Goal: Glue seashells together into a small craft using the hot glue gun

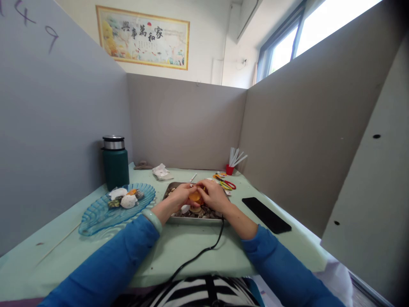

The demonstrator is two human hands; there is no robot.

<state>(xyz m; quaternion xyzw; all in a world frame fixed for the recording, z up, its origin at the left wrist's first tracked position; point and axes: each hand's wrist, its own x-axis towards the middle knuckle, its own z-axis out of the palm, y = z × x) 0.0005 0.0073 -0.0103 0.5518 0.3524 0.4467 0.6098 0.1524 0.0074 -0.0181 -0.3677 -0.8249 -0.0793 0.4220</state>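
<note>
My left hand [180, 197] and my right hand [215, 197] meet over a metal tray [191, 221]. Between them is a rounded orange shell [195, 196], partly covered by my fingers. Both hands are closed on it, thumbs and fingertips close together. Brown and pale stones or shells [207, 212] fill the tray beneath; small ones are hard to make out. A black cable [204, 250] runs from near my right wrist down toward my lap. Whether it joins something under my right hand is hidden.
At left, a blue ribbed glass dish [96, 219] holds several shells, near a green bottle [115, 164]. Beyond the tray lie crumpled tissue [162, 171] and scissors [227, 184]; a red cup [229, 170] holds white sticks. A black phone [266, 214] lies right. Grey partitions [188, 123] enclose the table.
</note>
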